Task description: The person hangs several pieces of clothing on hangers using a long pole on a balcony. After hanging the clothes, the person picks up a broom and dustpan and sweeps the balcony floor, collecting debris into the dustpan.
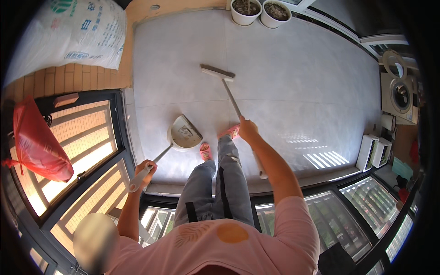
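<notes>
- Gripping a pale grey dustpan with a deep scoop and a long handle (179, 141), the left hand (145, 170) has its fingers curled around the handle; the place of every single fingertip I cannot tell.
- The free end of this handle comes out of the fist toward seven o'clock; the scoop lies between one and two o'clock from this hand, its wide mouth turned to the upper right. Some small marks show inside it, too small to tell what they are.
- The right hand (248, 129) has its fingers closed around the grey shaft of a broom with a wide, white and dark grey head (218, 72).
- The broom's head is at eleven o'clock from this hand, over the pale grey floor (293, 82); the shaft's other end points between five and six o'clock, beside the forearm. Whether the bristles touch the floor, I cannot tell.
- Near the dustpan, at four o'clock from it, is a reddish-pink sandal (205, 150) on the left foot.
- Farther, from the middle of the view: two white round plant pots (245, 20) between twelve and one, a white front-loading washing machine (388, 103) between two and three, a red plastic bag (41, 144) at nine, and a big white printed sack (87, 41) at ten.
</notes>
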A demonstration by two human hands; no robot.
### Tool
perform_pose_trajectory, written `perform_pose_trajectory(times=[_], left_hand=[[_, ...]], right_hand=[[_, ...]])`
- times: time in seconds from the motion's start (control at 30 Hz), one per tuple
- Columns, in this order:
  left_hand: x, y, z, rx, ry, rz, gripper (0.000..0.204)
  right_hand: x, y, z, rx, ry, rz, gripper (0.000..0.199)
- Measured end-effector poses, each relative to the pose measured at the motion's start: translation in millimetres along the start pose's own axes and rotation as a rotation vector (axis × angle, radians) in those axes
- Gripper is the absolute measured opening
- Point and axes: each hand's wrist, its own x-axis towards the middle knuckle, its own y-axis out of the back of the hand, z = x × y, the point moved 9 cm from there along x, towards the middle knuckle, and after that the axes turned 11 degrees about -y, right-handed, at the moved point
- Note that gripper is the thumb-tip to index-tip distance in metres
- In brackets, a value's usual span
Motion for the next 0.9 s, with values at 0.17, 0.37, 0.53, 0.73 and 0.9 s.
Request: perform_pose_trajectory(times=[0.17, 0.37, 0.53, 0.73, 0.9], left_hand=[[-34, 0, -41, -0.048, 0.024, 0.078, 0.005], [-67, 5, -67, -0.049, 0.035, 0.23, 0.006], [-80, 8, -67, -0.11, 0.073, 0.214, 0.007], [-69, 1, -47, -0.14, -0.068, 0.142, 0.008], [-25, -26, -20, -0.14, -0.205, 0.001, 0.014]], right_hand=[[-69, -109, -56, -0.049, -0.032, -0.147, 0.044], [-169, -132, -55, 0.41, 0.05, -0.342, 0.04], [-197, -92, -6, 0.403, 0.038, 0.049, 0.044], [-106, -67, 100, 0.324, -0.324, 0.128, 0.04], [-77, -98, 105, 0.306, -0.41, 0.133, 0.026]])
